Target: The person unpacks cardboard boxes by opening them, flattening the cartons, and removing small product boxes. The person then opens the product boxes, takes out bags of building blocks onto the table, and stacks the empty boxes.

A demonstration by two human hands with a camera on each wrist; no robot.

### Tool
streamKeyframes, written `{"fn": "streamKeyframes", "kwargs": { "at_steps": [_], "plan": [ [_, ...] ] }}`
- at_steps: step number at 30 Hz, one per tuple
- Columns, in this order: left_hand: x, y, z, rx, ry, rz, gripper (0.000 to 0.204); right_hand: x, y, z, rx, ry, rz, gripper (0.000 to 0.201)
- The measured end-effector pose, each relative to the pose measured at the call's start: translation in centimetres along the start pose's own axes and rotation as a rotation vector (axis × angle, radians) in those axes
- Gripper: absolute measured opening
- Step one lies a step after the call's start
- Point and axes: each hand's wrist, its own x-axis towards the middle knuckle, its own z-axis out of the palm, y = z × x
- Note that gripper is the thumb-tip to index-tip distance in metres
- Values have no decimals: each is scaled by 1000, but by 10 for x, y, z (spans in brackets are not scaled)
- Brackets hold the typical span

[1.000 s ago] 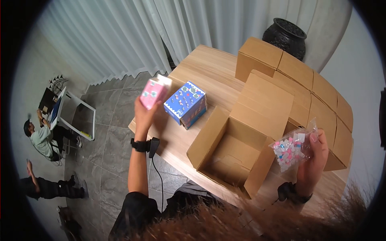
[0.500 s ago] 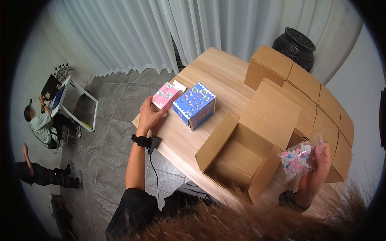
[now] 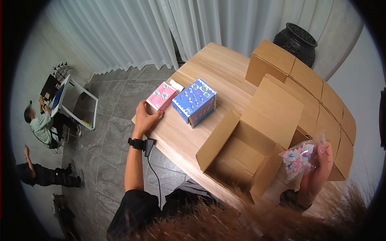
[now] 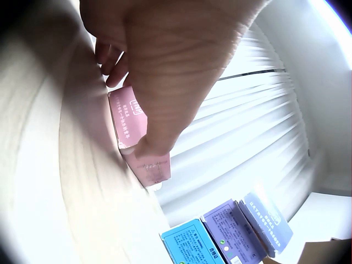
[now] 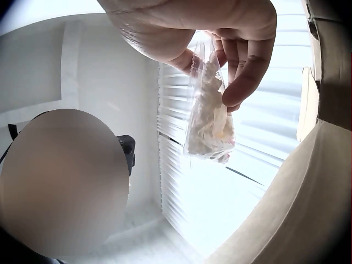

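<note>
At the table's left edge, a pink box stands beside a larger blue patterned box, a white flap showing between them. My left hand is at the pink box's near end, thumb and fingers spread apart; in the left wrist view the thumb lies over part of the pink box and fingertips are at its upper end. On the right, my right hand pinches the top of a clear bag of pink, white and blue pieces. The right wrist view shows the bag hanging from the fingers.
An open cardboard box stands between the hands, flaps spread. Behind it and to its right are more closed cartons. A dark pot is behind the table. Two people are at the far left, one seated.
My left hand has lowered the pink box onto the table beside the blue box, and its fingers have since drawn back slightly. The right hand still holds the bag, a little lower in view.
</note>
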Motion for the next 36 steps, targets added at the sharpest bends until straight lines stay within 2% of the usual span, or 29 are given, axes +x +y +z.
{"fn": "streamKeyframes", "kwargs": {
  "at_steps": [16,18,21,28,34,36],
  "plan": [
    [-17,-12,-7,-19,42,36,82,3,3,-10,10,-69,36,17],
    [-20,-16,-7,91,128,105,80,4,5,-11,2,-73,39,17],
    [-23,-26,-5,47,136,79,80,4,7,-9,-7,-65,44,18],
    [-25,-19,-6,98,150,52,84,5,9,-7,-5,-65,53,17],
    [-27,-13,-6,94,202,92,88,6,10,-8,-22,-74,68,18],
    [-24,-13,-7,-1,157,81,87,6,10,-6,-22,-61,68,18]
  ]
}}
